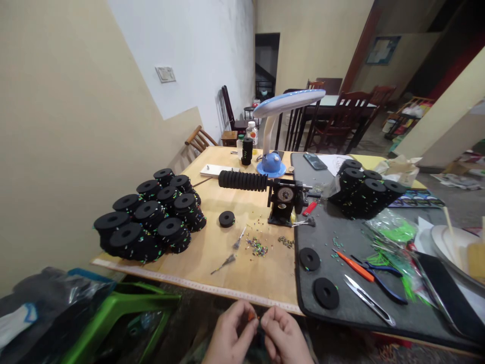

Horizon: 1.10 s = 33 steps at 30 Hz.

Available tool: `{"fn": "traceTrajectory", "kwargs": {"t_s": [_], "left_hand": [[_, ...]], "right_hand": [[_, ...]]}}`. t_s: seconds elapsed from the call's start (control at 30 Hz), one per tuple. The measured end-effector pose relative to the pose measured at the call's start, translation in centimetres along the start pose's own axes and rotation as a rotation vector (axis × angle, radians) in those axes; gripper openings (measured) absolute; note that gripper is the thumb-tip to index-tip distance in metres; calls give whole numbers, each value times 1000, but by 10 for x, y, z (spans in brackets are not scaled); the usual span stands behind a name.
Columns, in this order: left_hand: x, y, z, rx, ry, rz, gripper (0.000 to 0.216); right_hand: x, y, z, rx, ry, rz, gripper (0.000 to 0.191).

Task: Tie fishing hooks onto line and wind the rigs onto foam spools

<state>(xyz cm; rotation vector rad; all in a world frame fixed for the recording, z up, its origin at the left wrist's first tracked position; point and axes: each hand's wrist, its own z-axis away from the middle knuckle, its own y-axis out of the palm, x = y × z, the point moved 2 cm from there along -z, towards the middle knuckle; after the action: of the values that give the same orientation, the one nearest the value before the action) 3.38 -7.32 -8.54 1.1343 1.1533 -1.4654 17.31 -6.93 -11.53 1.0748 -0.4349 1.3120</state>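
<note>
At the table's near edge, my left hand (234, 334) is closed in a pinch, with a small orange-red piece (251, 316) showing at its fingertips. Beside it, my right hand (283, 335) is pinched too, its fingertips almost meeting the left ones; whatever it grips is too small to make out. Beyond the hands, a pile of tiny coloured beads (257, 246) lies on the wood near a feathery grey tuft on a thin stem (229, 261). Two black foam spools (309, 259) lie on the grey mat to the right.
Stacked black spools (149, 210) fill the table's left side. A black winding device (282, 202) carrying a row of foam discs stands mid-table before a blue lamp (271, 164). Blue-handled pliers (386, 283), metal scissors-like snips (369, 299) and a dark phone (447, 290) lie right. A green stool (113, 313) stands lower left.
</note>
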Motion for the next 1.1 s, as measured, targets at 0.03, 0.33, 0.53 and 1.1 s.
{"fn": "traceTrajectory", "kwargs": {"t_s": [0.03,0.33,0.53,1.1], "left_hand": [[-1,-1,0,10,7,-27,18],[-3,0,1,48,37,-104,16],[-8,0,2,67,30,-134,15],[-11,8,3,117,-177,251,30]], "right_hand": [[0,0,0,1,-10,1,54],[-5,2,0,-2,-104,20,54],[-7,0,-3,-40,-124,33,52],[2,5,1,-143,-178,-76,56]]}}
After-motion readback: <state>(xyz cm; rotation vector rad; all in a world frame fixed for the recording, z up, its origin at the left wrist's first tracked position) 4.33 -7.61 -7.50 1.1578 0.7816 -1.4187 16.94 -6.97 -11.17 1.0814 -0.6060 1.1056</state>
